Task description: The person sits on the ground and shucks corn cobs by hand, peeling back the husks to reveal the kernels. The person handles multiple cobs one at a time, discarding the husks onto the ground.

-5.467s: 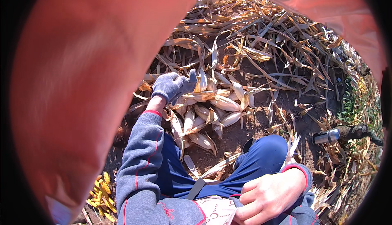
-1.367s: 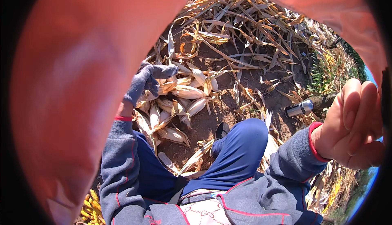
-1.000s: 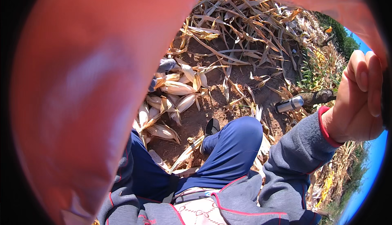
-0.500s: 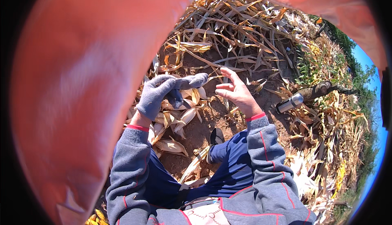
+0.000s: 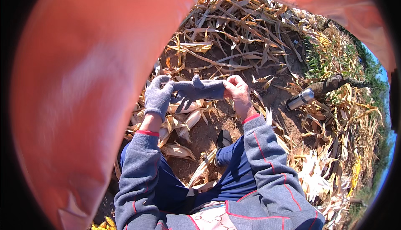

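Note:
A loose grey knit glove point(image 5: 199, 90) is stretched sideways between my two hands, its fingers toward the left and its cuff toward the right. My left hand point(image 5: 158, 96), itself in a grey glove, pinches the loose glove at its finger end. The bare fingers of my right hand point(image 5: 238, 94) are closed on the cuff edge. Below the gloves lie pale corn husks point(image 5: 190, 121) on brown soil.
A steel thermos point(image 5: 300, 99) lies by a thick branch point(image 5: 330, 84) at right. Dry corn stalks point(image 5: 242, 29) cover the ground ahead. Yellow corn cobs point(image 5: 104, 225) show at lower left. An orange-red sheet point(image 5: 83, 96) blocks the left and top of the view.
My right hand has closed from spread fingers onto the loose glove's cuff. The glove, earlier hanging from my left hand, is now pulled out between both hands.

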Demonstrator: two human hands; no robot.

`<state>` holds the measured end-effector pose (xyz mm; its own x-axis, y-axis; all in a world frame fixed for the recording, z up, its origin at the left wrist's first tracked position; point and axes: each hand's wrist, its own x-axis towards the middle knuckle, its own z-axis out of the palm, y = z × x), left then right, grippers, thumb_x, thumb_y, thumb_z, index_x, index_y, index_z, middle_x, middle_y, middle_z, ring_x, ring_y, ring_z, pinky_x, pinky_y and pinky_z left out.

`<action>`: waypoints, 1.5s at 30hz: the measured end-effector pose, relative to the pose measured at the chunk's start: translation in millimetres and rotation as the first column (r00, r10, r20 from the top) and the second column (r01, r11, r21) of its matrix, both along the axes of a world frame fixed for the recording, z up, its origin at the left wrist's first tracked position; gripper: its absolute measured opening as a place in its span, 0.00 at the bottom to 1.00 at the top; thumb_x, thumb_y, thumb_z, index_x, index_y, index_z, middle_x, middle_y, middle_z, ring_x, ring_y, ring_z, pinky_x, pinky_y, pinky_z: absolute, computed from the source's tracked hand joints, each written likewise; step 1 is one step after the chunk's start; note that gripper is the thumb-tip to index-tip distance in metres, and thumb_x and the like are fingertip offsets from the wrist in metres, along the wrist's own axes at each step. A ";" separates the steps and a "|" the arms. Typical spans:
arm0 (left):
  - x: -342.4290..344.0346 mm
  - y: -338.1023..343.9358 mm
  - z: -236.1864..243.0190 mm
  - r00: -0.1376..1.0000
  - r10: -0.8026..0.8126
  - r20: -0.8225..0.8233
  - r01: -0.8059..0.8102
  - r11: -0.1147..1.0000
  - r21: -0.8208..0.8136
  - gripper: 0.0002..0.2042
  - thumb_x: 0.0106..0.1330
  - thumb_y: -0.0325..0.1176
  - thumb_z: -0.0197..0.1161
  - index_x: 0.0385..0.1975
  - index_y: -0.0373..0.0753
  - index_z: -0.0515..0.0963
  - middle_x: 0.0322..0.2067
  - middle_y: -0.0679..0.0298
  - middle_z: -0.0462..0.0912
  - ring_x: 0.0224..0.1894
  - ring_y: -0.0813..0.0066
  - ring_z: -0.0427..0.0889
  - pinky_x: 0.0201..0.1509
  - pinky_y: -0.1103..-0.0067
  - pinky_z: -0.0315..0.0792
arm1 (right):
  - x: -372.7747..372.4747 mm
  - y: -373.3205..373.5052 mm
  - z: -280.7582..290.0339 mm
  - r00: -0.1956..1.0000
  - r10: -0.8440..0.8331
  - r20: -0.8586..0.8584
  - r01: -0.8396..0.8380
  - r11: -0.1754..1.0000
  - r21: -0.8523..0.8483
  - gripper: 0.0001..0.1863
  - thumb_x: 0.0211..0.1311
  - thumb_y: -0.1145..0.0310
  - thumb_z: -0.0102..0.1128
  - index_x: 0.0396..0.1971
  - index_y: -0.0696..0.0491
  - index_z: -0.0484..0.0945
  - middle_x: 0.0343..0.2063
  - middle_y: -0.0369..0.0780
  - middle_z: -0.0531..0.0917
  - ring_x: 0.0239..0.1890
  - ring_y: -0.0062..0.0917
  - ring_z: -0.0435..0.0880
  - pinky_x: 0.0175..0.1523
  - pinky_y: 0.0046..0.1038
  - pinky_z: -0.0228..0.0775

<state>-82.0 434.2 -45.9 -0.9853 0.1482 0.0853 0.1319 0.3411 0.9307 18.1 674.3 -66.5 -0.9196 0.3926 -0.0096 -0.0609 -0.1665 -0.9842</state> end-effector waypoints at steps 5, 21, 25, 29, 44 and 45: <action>8.9 16.8 17.1 0.977 -0.049 -0.209 0.048 0.999 -0.011 0.09 0.60 0.34 0.64 0.34 0.34 0.78 0.25 0.66 0.80 0.27 0.80 0.79 0.33 0.81 0.73 | 1.8 3.8 -8.2 0.984 -0.176 0.028 0.172 0.980 0.101 0.06 0.62 0.69 0.59 0.32 0.53 0.72 0.26 0.33 0.77 0.26 0.14 0.77 0.30 0.19 0.74; 37.8 51.7 -31.6 0.991 -0.120 0.064 0.117 0.992 0.050 0.09 0.60 0.34 0.61 0.37 0.38 0.81 0.28 0.64 0.83 0.29 0.80 0.80 0.35 0.81 0.73 | -13.5 -65.2 -12.3 0.982 0.151 0.113 -0.171 0.964 0.201 0.11 0.65 0.76 0.47 0.44 0.57 0.75 0.39 0.36 0.81 0.38 0.18 0.81 0.43 0.20 0.74; 25.0 49.3 -39.0 0.979 0.011 -0.202 -0.016 1.000 -0.026 0.06 0.60 0.32 0.61 0.34 0.38 0.81 0.27 0.63 0.83 0.30 0.78 0.82 0.35 0.79 0.74 | -21.6 -63.1 -31.7 0.958 0.268 -0.105 -0.055 0.527 0.848 0.13 0.58 0.80 0.49 0.43 0.56 0.76 0.34 0.40 0.82 0.28 0.17 0.81 0.35 0.20 0.74; 29.3 49.3 -34.5 0.918 -0.116 -0.380 -0.015 0.946 -0.325 0.05 0.57 0.33 0.64 0.29 0.39 0.81 0.27 0.59 0.82 0.30 0.64 0.82 0.37 0.75 0.75 | -21.3 -68.9 -36.0 0.981 0.193 0.032 -0.116 0.439 0.891 0.08 0.56 0.70 0.55 0.35 0.54 0.77 0.27 0.48 0.82 0.25 0.40 0.82 0.31 0.36 0.74; 47.0 67.5 -37.2 0.918 -0.267 -0.295 0.275 0.961 -0.016 0.04 0.51 0.27 0.62 0.25 0.39 0.73 0.21 0.57 0.75 0.24 0.60 0.76 0.31 0.74 0.71 | -44.5 -51.0 -33.1 0.993 -0.081 -0.086 0.033 0.887 -0.460 0.12 0.62 0.78 0.49 0.43 0.59 0.77 0.39 0.40 0.82 0.37 0.21 0.81 0.44 0.22 0.75; 47.3 67.8 -34.4 0.904 -0.246 -0.350 0.274 0.961 0.032 0.05 0.51 0.26 0.62 0.25 0.39 0.73 0.20 0.57 0.74 0.23 0.60 0.76 0.31 0.74 0.71 | -44.7 -53.0 -34.7 0.994 -0.069 -0.085 0.022 0.885 -0.465 0.11 0.62 0.78 0.49 0.43 0.59 0.77 0.39 0.40 0.82 0.37 0.21 0.81 0.44 0.23 0.75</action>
<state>-34.7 502.0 -80.3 -0.8219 0.3739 0.4298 0.5186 0.1790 0.8361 -26.6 621.3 -101.2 -0.9066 0.4068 -0.1124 -0.1702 -0.5962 -0.7846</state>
